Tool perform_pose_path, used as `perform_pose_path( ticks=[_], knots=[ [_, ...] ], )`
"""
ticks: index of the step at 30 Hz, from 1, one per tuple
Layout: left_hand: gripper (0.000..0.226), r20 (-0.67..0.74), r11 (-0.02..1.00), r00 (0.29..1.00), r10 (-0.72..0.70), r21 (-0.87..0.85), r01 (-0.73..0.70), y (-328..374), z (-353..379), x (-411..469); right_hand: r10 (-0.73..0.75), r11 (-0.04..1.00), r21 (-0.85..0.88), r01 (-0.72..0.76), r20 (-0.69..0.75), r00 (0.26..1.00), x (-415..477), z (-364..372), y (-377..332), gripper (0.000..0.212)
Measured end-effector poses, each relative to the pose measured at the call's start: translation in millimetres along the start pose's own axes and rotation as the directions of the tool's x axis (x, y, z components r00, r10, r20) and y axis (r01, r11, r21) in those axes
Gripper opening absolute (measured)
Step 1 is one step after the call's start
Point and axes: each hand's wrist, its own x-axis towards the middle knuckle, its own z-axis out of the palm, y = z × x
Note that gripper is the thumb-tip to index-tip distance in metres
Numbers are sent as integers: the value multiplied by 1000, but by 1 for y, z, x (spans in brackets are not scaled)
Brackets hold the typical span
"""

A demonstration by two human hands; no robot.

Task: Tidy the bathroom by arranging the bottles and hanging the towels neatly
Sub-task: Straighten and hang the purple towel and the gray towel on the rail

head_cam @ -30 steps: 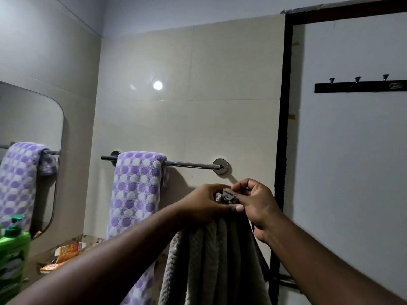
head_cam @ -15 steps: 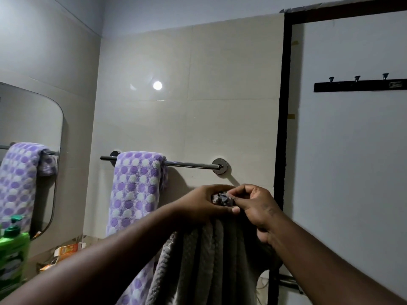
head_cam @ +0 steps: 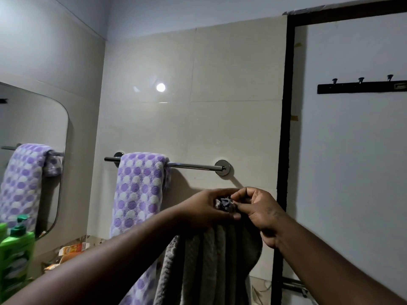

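Grey towel (head_cam: 204,260): ribbed, plush, pale grey cloth, gathered at its top into a tight bunch and hanging from there in long vertical folds; its lower part runs out of view.
Top of the bunch: a small crumpled patch of white and purplish cloth shows between the fingers (a label or a loop, I cannot tell which).
Where it is: in the air in front of the tiled wall, below the right end of the towel rail (head_cam: 191,165) and not touching it.
Left hand (head_cam: 202,211): fingers curled round the gathered top, thumb lying underneath.
Right hand (head_cam: 257,208): thumb and fingertips pinching the small patch, touching the left hand.
Purple dotted towel (head_cam: 138,194): white with lilac and pale spots, draped over the rail's left end, hanging straight.
Green bottle (head_cam: 16,249): pump top, upright at the far left, under the mirror (head_cam: 33,119).
Hook rack (head_cam: 361,86): dark bar with three pegs, on the surface right of the black frame.
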Motion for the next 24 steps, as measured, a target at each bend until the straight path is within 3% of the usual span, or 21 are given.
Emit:
perform_pose_path(
  ticks=[5,9,13,18,21,24],
  knots=[
    [4,-215,997,977,-17,65,31,-2,-14,-1,51,999,-2,-51,77,996,-7,-11,-1,21],
    [7,-318,992,946,-64,79,93,-1,-20,-4,176,969,-197,-152,109,978,-17,-17,3,22],
    [2,-302,983,946,-118,96,153,1,-12,-2,248,957,-186,-221,136,959,-20,-12,7,13],
    [35,-401,968,899,-175,97,232,-8,-6,1,192,980,72,-185,-115,975,-11,-12,9,7],
    [70,-463,949,830,-311,-110,294,-11,-9,2,147,987,85,-134,-165,975,-10,-19,4,12],
    [82,-513,931,779,-361,-240,274,-10,-16,7,133,990,58,-126,-141,981,-12,-19,0,15]
  ],
)
